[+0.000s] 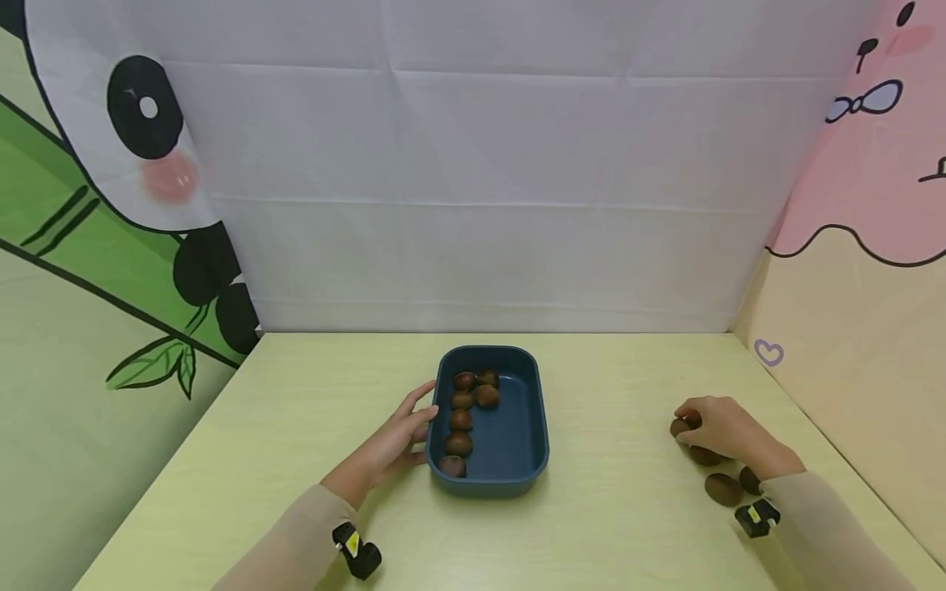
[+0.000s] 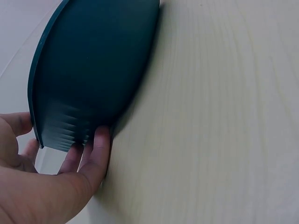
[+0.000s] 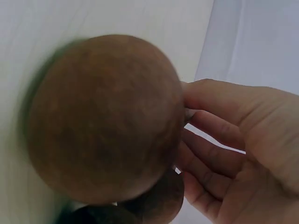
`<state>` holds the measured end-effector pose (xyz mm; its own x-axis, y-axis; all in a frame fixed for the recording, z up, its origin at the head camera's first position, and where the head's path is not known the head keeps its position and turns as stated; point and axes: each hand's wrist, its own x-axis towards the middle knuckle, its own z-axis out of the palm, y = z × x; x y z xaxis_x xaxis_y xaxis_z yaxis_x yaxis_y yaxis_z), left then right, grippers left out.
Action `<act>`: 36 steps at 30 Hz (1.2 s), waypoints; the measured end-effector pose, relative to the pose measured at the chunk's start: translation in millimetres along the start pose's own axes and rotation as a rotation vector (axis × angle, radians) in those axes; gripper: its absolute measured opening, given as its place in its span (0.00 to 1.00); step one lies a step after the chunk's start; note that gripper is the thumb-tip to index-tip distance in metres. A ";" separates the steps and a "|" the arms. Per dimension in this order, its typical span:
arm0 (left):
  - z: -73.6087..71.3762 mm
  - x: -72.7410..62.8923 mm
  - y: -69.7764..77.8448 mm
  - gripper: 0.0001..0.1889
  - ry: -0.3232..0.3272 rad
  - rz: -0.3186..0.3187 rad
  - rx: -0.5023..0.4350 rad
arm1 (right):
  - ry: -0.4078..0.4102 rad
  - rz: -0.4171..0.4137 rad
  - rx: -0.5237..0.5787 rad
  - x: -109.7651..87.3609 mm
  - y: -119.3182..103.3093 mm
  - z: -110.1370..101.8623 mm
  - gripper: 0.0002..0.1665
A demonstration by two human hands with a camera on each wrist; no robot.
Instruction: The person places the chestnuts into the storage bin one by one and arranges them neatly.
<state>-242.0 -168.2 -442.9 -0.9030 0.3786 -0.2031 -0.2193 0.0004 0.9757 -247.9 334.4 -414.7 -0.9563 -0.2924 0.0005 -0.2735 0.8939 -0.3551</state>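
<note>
A dark blue rectangular box point(image 1: 510, 472) stands on the table with several brown chestnuts point(image 1: 460, 420), most of them in a row along its left side. My left hand point(image 1: 395, 439) rests against the box's left wall from outside; in the left wrist view its fingers point(image 2: 99, 151) touch the ribbed-looking wall. At the right, my right hand point(image 1: 720, 427) has thumb and forefinger around a chestnut point(image 1: 677, 428). More chestnuts point(image 1: 723, 489) lie under and beside that hand. One large chestnut point(image 3: 105, 121) fills much of the right wrist view and hides the fingertips.
The pale yellow table point(image 1: 606, 509) ends at a white cloth backdrop point(image 1: 502, 205). A panel with a panda drawing point(image 1: 148, 107) stands at the left and a pink and cream panel point(image 1: 865, 345) at the right. Each wrist wears a small black camera point(image 1: 757, 518).
</note>
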 end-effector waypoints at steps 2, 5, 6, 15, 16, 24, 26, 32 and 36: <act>-0.3 0.3 0.2 0.32 0.001 0.003 0.003 | -0.003 0.000 0.001 0.8 0.7 1.1 0.20; -0.6 0.8 0.1 0.32 0.004 0.002 0.003 | -0.002 -0.007 -0.003 1.6 1.3 1.4 0.20; -0.7 1.0 -0.1 0.32 0.004 0.003 0.004 | 0.000 -0.008 -0.003 1.7 1.2 1.4 0.20; 0.8 1.0 -0.2 0.32 0.007 0.004 0.018 | 0.019 -0.051 0.011 5.8 -7.6 -2.9 0.21; 0.9 1.0 -0.3 0.32 0.011 0.003 0.016 | 0.018 -0.051 0.016 6.7 -10.6 -4.3 0.21; 0.5 0.9 -1.0 0.33 0.023 0.001 0.037 | 0.037 -0.151 0.038 21.4 -47.3 -14.6 0.19; 0.6 0.9 -0.7 0.33 0.027 0.000 0.038 | 0.047 -0.176 0.047 26.4 -58.7 -16.3 0.19; 0.1 2.0 -1.4 0.31 0.024 -0.006 0.017 | 0.051 -0.255 0.102 40.9 -98.2 -18.3 0.17; 0.1 1.7 -0.8 0.32 0.014 -0.004 0.014 | 0.032 -0.308 0.149 50.6 -126.4 -13.5 0.18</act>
<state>-243.4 -167.5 -444.0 -0.9072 0.3659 -0.2078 -0.2174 0.0152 0.9760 -263.1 211.1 -357.2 -0.8347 -0.5279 0.1570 -0.5338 0.7053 -0.4665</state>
